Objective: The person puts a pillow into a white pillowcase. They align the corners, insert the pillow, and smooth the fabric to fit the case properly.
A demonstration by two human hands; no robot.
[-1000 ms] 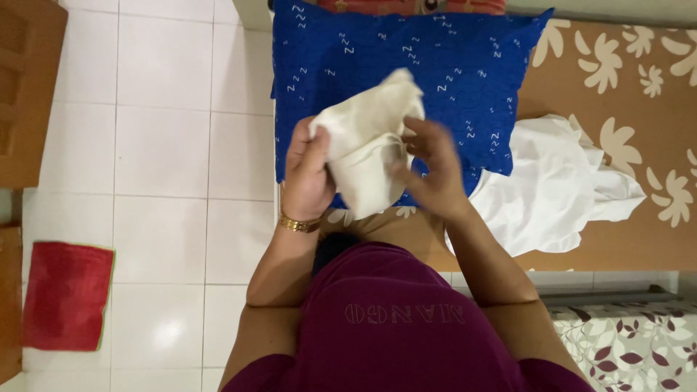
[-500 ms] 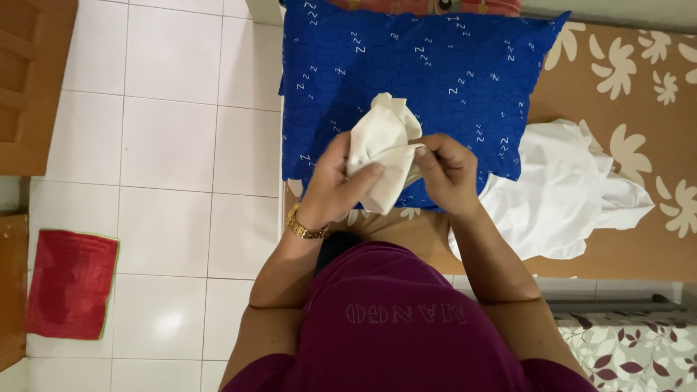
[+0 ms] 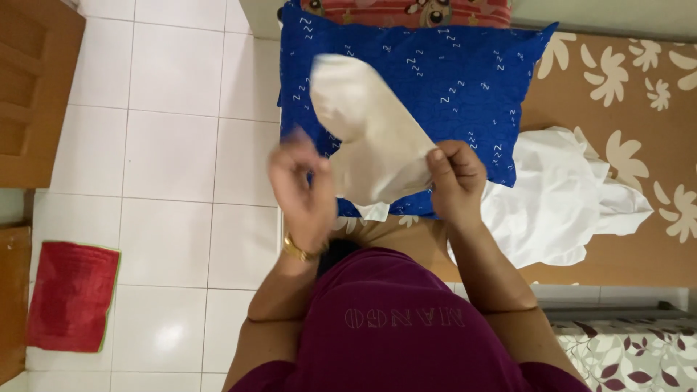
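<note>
We hold the crumpled cream cloth (image 3: 370, 138), its long axis running toward eleven o'clock, pinched between our left hand (image 3: 305, 192) and right hand (image 3: 454, 178).

Cream cloth (image 3: 370, 138), blue pillow (image 3: 465, 80) (small white marks), white garment (image 3: 559, 196), red mat (image 3: 71, 294).

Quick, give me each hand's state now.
Left hand: blurred, at the cream cloth's edge; grip cannot be told.
Right hand: closed on the cream cloth.

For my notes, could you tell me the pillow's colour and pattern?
Blue pillow with small white zigzag marks, clearest in the head view.
</note>
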